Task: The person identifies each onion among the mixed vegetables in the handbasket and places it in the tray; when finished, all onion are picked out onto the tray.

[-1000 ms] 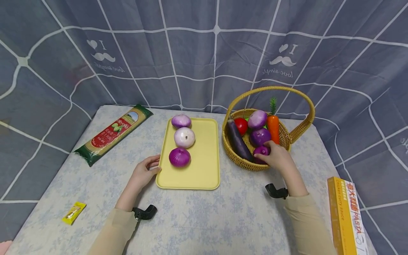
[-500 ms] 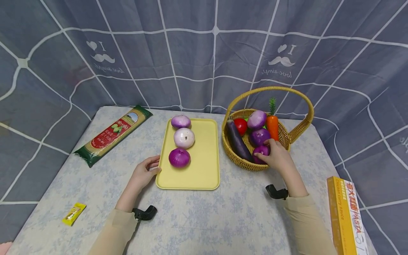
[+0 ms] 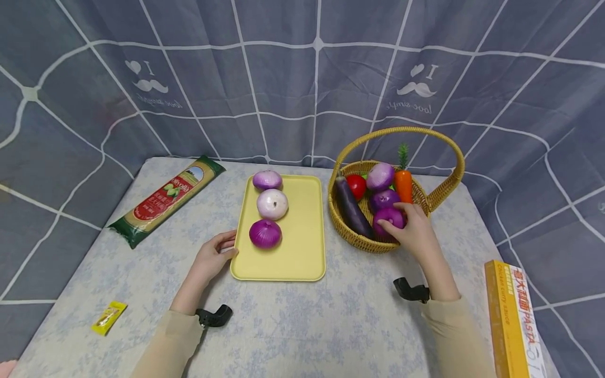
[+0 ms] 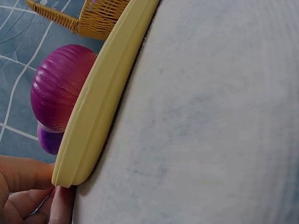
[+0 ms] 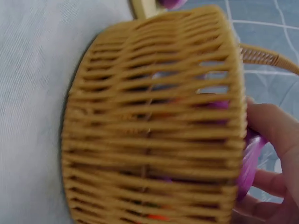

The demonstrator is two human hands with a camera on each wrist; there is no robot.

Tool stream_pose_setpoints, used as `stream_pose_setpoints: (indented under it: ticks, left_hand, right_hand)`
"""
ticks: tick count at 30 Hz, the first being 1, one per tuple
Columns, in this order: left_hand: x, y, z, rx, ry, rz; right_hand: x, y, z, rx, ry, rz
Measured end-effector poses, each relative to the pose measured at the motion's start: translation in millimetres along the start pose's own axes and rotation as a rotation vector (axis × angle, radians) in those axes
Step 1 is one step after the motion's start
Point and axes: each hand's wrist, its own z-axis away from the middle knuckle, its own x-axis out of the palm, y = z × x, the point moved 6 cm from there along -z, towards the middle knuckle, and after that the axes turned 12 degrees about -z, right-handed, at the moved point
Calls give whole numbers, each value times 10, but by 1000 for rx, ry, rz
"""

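Observation:
My right hand (image 3: 410, 231) grips a purple onion (image 3: 388, 218) just above the near side of the wicker basket (image 3: 373, 243); the right wrist view shows the fingers (image 5: 275, 135) curled round the onion (image 5: 248, 163) behind the basket wall (image 5: 154, 121). In the basket lie an eggplant (image 3: 351, 207), a tomato (image 3: 356, 186), two more onions (image 3: 381, 176) and a carrot (image 3: 403, 186). My left hand (image 3: 212, 257) holds the near left edge of the yellow tray (image 3: 302, 247), which carries three onions (image 3: 266, 233) in a row. The left wrist view shows the fingers (image 4: 23, 186) at the tray rim (image 4: 93, 116).
A pasta packet (image 3: 166, 198) lies at the far left of the table. A small yellow sachet (image 3: 108, 316) sits near the front left. A yellow pasta box (image 3: 512, 320) stands at the right front edge. A checked curtain hangs behind.
My right hand has lifted the purple onion slightly up and back inside the basket. The left hand and tray have stayed put.

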Motion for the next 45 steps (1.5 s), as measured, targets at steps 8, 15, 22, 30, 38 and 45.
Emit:
stream_pose_setpoints:
  ticks: [8,15,22,30,38,45]
  left_hand:
    - [0,-12,-2,5,6,7]
    - [-5,-20,6,6,2,-10]
    - [-10,-15,10,-4,-10,-5]
    - [-16,0,13,-4,-8,13]
    - [-22,11,1,3,-7,24]
    - [-19,30,15,7,-13,29]
  right_hand:
    - [-38,-236,75,14,104,-187]
    - [87,-493,115,46,99,-385]
    - [391,-772,55,20,38,-563]
    - [785,-1055,-112,39,-54,-763]
    - [1129,-1288,-293,14,-16,-823]
    - [1442,-1275,-492,88,84,-859]
